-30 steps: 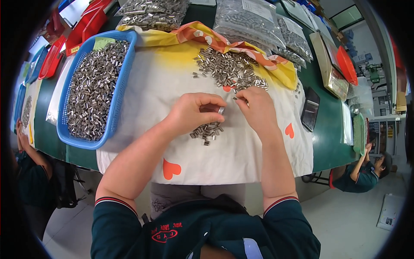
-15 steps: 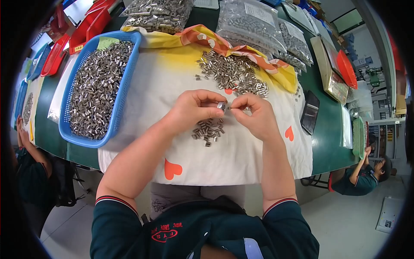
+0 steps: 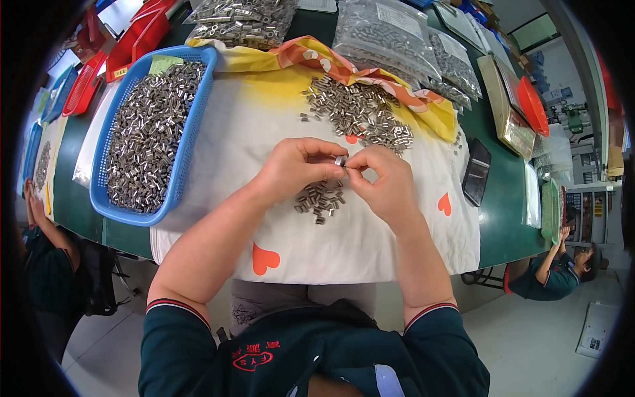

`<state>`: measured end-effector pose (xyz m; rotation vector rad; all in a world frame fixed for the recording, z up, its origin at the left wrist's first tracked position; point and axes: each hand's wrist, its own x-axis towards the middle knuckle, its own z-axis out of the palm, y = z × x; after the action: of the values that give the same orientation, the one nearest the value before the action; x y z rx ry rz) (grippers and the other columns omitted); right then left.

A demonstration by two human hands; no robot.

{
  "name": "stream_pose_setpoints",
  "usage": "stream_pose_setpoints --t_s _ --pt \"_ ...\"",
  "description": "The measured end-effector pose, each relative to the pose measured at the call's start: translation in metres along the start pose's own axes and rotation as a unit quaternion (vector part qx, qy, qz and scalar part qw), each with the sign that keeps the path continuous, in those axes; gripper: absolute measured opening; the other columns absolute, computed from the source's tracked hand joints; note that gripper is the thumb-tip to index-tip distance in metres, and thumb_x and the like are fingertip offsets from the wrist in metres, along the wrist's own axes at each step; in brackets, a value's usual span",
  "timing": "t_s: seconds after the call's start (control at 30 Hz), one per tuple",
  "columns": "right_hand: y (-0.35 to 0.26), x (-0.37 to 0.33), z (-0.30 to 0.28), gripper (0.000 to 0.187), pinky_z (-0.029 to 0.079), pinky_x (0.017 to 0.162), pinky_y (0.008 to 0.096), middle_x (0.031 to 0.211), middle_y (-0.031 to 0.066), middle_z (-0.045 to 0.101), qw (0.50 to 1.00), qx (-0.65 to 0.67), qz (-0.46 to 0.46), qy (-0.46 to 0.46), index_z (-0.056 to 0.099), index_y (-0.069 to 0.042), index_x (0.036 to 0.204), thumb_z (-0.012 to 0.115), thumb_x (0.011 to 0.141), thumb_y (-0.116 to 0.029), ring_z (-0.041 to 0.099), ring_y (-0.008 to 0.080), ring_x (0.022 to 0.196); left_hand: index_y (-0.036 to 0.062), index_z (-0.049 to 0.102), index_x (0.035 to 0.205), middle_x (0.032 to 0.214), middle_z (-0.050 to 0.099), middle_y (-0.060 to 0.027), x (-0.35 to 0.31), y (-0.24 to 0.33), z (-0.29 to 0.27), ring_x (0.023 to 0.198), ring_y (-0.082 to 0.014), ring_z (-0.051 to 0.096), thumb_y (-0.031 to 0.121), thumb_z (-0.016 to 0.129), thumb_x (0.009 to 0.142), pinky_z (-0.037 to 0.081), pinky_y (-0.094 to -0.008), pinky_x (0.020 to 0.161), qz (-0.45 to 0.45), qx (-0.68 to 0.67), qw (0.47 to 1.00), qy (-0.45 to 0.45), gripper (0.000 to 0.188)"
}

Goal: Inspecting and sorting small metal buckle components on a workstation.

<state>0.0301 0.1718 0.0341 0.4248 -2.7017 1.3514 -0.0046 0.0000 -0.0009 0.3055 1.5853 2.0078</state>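
Between the thumb and forefinger of my left hand is a small silvery metal ring. My right hand is closed in a pinch right against the ring's right side; its fingertips hide whatever they hold. Below both hands lies a small heap of short metal sleeves on the white cloth. Beyond them spreads a larger pile of similar sleeves.
At left stands a blue plastic basket full of metal sleeves. Bags of metal parts line the back. A dark phone-like slab lies on the green table at right. Other people sit at both sides.
My right hand has moved slightly left, bringing its fingertips up against the ring. The left hand has stayed in place with the ring.
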Motion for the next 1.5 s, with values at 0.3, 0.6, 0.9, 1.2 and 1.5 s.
stream_pose_setpoints --t_s 0.3,0.6,0.9,1.2,1.5 --pt "0.006 0.000 0.012 0.009 0.043 0.060 0.0343 0.067 0.0073 0.055 0.977 -0.126 -0.143 0.091 0.054 -0.004 0.068 0.060 0.063 -0.001 0.052 0.0257 0.065 -0.0030 0.060 0.100 0.085 0.063 -0.0047 0.000 -0.002 0.004 0.075 -0.0061 0.057 0.002 0.066 0.074 0.047 -0.0202 0.068 0.028 0.048 0.998 0.043 0.027" --pt "0.006 0.004 -0.008 0.012 0.046 0.063 0.0277 0.075 0.0079 0.061 0.991 0.063 0.099 -0.063 0.060 -0.002 0.083 0.061 0.071 -0.006 0.059 0.0174 0.068 -0.0005 0.061 0.099 0.082 0.062 -0.0019 0.000 -0.002 0.002 0.073 -0.0048 0.055 0.003 0.067 0.073 0.047 -0.0192 0.065 0.006 0.060 0.998 0.011 0.027" --pt "0.037 0.011 -0.019 0.006 0.044 0.066 0.0347 0.074 0.0098 0.058 0.972 -0.232 0.008 0.037 0.061 -0.005 0.076 0.059 0.071 -0.006 0.055 0.0236 0.072 -0.0026 0.058 0.102 0.083 0.060 -0.0018 0.000 -0.003 0.002 0.074 -0.0062 0.057 -0.004 0.063 0.074 0.047 -0.0182 0.066 -0.027 0.089 0.996 -0.008 0.028" --pt "0.039 0.016 -0.008 0.004 0.042 0.071 0.0368 0.074 0.0087 0.058 0.959 -0.282 0.006 0.019 0.060 -0.005 0.072 0.060 0.069 -0.008 0.054 0.0263 0.075 -0.0023 0.058 0.102 0.081 0.059 -0.0004 0.000 -0.002 0.004 0.071 -0.0050 0.055 -0.002 0.063 0.075 0.046 -0.0178 0.063 -0.022 0.094 0.995 -0.007 0.028" --pt "0.045 0.017 0.001 0.004 0.042 0.070 0.0371 0.073 0.0082 0.058 0.945 -0.322 -0.025 0.050 0.060 -0.006 0.071 0.056 0.069 -0.007 0.055 0.0249 0.076 -0.0018 0.058 0.102 0.082 0.059 -0.0007 0.000 -0.001 0.002 0.071 -0.0058 0.056 -0.005 0.062 0.074 0.046 -0.0178 0.063 -0.019 0.069 0.997 -0.007 0.028"
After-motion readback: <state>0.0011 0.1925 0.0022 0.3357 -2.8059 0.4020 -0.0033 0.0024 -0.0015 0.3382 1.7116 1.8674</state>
